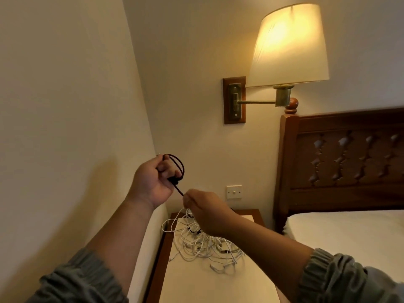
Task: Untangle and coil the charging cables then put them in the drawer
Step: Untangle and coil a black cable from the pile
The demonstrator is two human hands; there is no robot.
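Note:
My left hand (pixel 150 182) is raised in front of the wall and grips a small coil of dark cable (pixel 176 166). A short straight length of that cable runs down to my right hand (pixel 205 212), which pinches it between fingertips. Below my right hand a tangled heap of several white charging cables (pixel 203 241) lies on the bedside table (pixel 218 285). No drawer is visible in this view.
A lit wall lamp (pixel 288 44) on a swing arm hangs above the table. A wall switch (pixel 234 191) sits behind the cables. The wooden headboard (pixel 345 162) and the bed's white mattress (pixel 349 232) stand to the right. A wall closes in on the left.

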